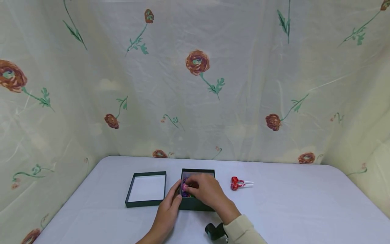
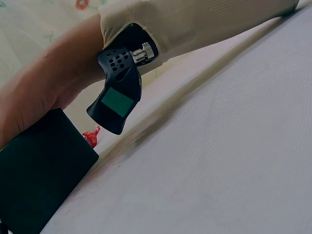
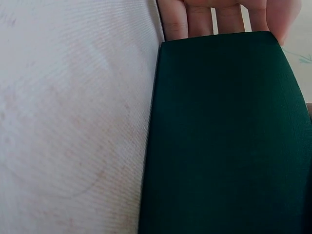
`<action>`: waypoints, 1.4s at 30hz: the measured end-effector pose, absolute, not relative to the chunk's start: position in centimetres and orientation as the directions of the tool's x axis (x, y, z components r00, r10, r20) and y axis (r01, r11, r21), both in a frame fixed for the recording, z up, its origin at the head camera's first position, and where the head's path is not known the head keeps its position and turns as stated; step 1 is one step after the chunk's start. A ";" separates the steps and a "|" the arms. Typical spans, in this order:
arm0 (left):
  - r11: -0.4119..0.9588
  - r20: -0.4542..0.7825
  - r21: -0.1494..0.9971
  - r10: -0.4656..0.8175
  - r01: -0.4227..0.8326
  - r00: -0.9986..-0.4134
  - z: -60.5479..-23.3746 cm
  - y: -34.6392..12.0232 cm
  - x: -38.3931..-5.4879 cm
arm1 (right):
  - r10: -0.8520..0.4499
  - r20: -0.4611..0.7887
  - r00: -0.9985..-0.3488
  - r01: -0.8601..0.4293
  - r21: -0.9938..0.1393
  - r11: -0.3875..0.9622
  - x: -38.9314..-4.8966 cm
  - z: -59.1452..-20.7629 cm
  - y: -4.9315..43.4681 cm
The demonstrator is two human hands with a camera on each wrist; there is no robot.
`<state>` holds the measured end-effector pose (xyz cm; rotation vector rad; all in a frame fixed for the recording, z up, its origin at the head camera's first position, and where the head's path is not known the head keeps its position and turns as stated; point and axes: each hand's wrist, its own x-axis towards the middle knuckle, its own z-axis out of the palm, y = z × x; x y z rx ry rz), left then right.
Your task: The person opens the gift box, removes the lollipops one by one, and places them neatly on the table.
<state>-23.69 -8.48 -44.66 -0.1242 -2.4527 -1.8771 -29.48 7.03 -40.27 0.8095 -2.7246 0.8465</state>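
A dark green box (image 1: pixel 196 204) stands on the table with small wrapped candies in purple, pink and green inside. My left hand (image 1: pixel 166 210) rests against its left wall, fingers (image 3: pixel 200 22) straight along the side and thumb at the near corner. Over the box, my right hand (image 1: pixel 207 191) reaches in from the right. Its thumb and bent index finger pinch a pink-wrapped candy (image 1: pixel 184 187) near the left wall; whether that candy has a stick is hidden. The left wrist view shows the box (image 2: pixel 44 170) from outside, below the right hand (image 2: pixel 29 105).
The box's lid (image 1: pixel 146 203) lies upturned to the left, white inside. Two red-wrapped lollipops (image 1: pixel 234 184) with white sticks lie to the right. A black wrist mount (image 1: pixel 214 231) sits at the right sleeve. A floral curtain (image 1: pixel 237 84) surrounds the white table (image 1: pixel 292 203).
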 end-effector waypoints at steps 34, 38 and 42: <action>0.269 0.063 0.961 0.030 0.069 -0.998 -44.6 -8.6 -23.6 | -0.403 0.420 -0.813 -0.581 -0.550 0.599 -29.0 -40.1 7.1; 0.271 0.074 0.959 0.031 0.079 -0.997 -44.7 -8.6 -23.7 | -0.389 0.442 -0.808 -0.589 -0.576 0.568 -28.8 -39.6 7.3; 0.274 0.078 0.958 0.032 0.084 -0.996 -44.6 -8.6 -23.7 | -0.369 0.487 -0.792 -0.608 -0.572 0.551 -28.7 -38.7 7.7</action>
